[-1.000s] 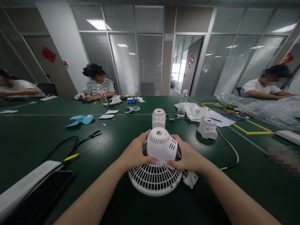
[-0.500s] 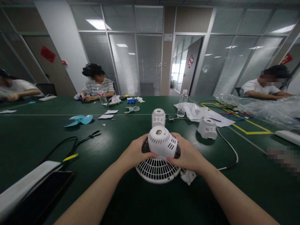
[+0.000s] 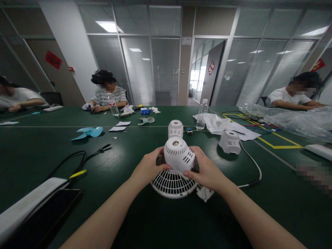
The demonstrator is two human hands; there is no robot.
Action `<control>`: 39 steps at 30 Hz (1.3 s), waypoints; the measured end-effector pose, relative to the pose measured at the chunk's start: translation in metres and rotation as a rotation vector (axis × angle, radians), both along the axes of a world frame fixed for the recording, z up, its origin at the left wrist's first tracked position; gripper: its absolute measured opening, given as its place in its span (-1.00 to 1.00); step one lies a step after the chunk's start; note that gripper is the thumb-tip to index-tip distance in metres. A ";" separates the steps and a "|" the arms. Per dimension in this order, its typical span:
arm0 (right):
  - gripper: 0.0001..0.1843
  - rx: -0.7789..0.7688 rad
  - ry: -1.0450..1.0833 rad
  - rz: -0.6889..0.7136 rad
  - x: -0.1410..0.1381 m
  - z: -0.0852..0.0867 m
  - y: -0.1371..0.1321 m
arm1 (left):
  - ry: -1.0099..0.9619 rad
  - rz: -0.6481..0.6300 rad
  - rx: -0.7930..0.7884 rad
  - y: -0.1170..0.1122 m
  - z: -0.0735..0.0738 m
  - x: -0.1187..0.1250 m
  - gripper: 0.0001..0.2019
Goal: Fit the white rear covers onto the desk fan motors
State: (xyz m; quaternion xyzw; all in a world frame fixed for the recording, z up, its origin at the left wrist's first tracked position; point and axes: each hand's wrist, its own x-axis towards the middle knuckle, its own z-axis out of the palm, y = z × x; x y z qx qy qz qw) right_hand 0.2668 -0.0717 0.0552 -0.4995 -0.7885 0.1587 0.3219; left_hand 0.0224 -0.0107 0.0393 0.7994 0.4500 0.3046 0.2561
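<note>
Both hands grip a white fan motor housing (image 3: 178,154) with a slotted dome and a round hole on top. My left hand (image 3: 153,162) is closed on its left side, the thumb along the front. My right hand (image 3: 202,166) closes on the right side in the same way. Beneath the housing is a round white fan grille (image 3: 175,188); whether the two are joined is hidden by the fingers. A small white piece (image 3: 205,193) lies by the grille's right edge. Just behind stands another white housing (image 3: 175,128).
A third housing (image 3: 230,142) with a white cable stands right. Blue fan blades (image 3: 88,132), a grey blade (image 3: 146,120), a phone (image 3: 49,218) and a white power strip (image 3: 31,202) lie left. A water bottle (image 3: 202,116) stands behind. Co-workers sit across the table.
The housing and grille have shifted slightly away from me and upward in the view, with both hands still on the housing. The small white piece has moved a little left.
</note>
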 end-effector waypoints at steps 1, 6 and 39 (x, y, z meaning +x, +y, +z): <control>-0.23 0.016 0.012 0.013 0.001 0.000 0.000 | 0.008 0.005 0.005 0.000 0.000 0.000 -0.40; -0.30 0.001 0.085 0.034 0.005 0.001 0.003 | 0.020 0.002 0.003 0.002 -0.001 -0.001 -0.41; -0.13 -0.208 0.345 0.288 0.017 -0.018 0.016 | -0.160 -0.119 -0.055 0.006 -0.015 0.001 -0.36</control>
